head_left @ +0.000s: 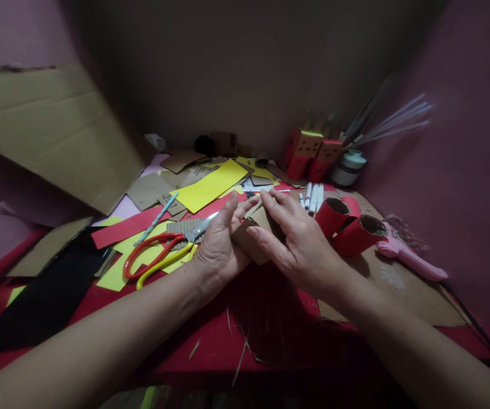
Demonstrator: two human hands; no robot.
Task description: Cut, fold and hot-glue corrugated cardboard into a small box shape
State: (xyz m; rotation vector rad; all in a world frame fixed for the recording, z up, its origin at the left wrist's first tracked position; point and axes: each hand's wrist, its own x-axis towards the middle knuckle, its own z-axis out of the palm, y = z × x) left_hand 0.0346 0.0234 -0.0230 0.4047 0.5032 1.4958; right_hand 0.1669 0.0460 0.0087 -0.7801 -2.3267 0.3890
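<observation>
Between my two hands, over the front of the table, is a small folded piece of brown cardboard (251, 240). My left hand (223, 241) supports it from the left and below, with the thumb raised. From the right, my right hand (298, 236) presses on it, fingers along the top and thumb on the near face. Scissors (160, 255) with orange and yellow handles lie just left of my left hand, their blades partly hidden behind it. To the right of my right hand stand red paper-covered cardboard tubes (358, 236).
A pink glue gun (411, 258) rests on a cardboard sheet (392, 284) at right. Several markers (313, 197), yellow paper (208, 184) and a blue pencil (157, 216) lie about. Red figures (307, 153) and a jar (349, 167) stand behind. A large cardboard panel (53, 130) leans left.
</observation>
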